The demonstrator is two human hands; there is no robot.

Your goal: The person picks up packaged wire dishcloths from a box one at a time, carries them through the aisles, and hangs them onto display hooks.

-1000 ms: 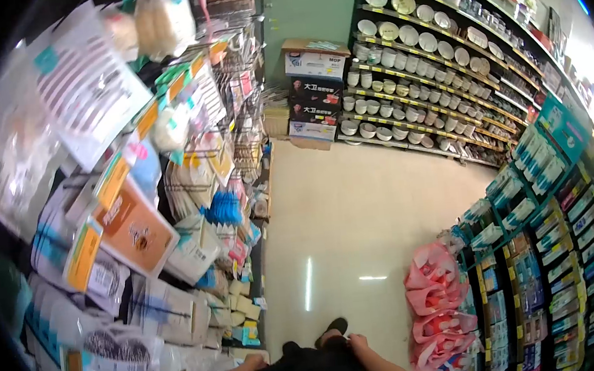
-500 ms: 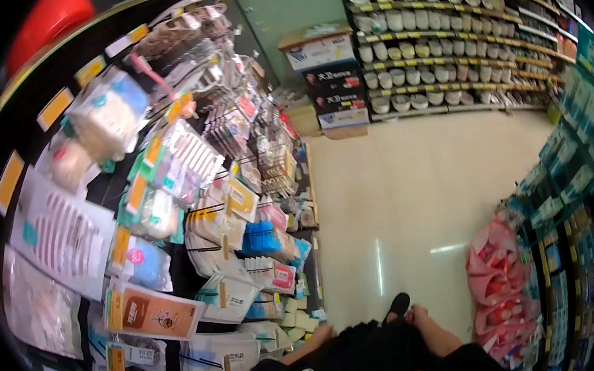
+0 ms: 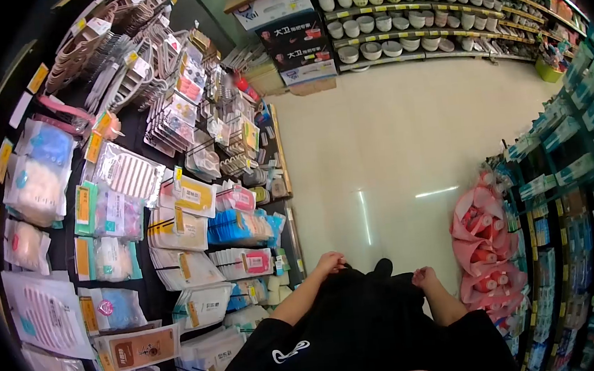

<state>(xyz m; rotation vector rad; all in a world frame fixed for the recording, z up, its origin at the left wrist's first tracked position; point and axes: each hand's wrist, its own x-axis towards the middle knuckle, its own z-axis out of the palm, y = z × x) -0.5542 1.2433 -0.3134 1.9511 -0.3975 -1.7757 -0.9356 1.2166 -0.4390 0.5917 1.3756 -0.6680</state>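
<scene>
Apparent step: positioning in the aisle (image 3: 377,132); left hand (image 3: 330,263) and right hand (image 3: 425,278) have curled fingers, contents indeterminable, between hanging packets (image 3: 247,262) at left and pink-wrapped bundles (image 3: 481,229) at right; reaching either calls for arm extension.

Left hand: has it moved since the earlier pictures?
Yes. The left hand has moved forward, now more nearly level with the hanging blue packs on the left.

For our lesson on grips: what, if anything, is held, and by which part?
No held thing shows clearly in the left hand or right hand; something small hidden inside cannot be ruled out.
</scene>
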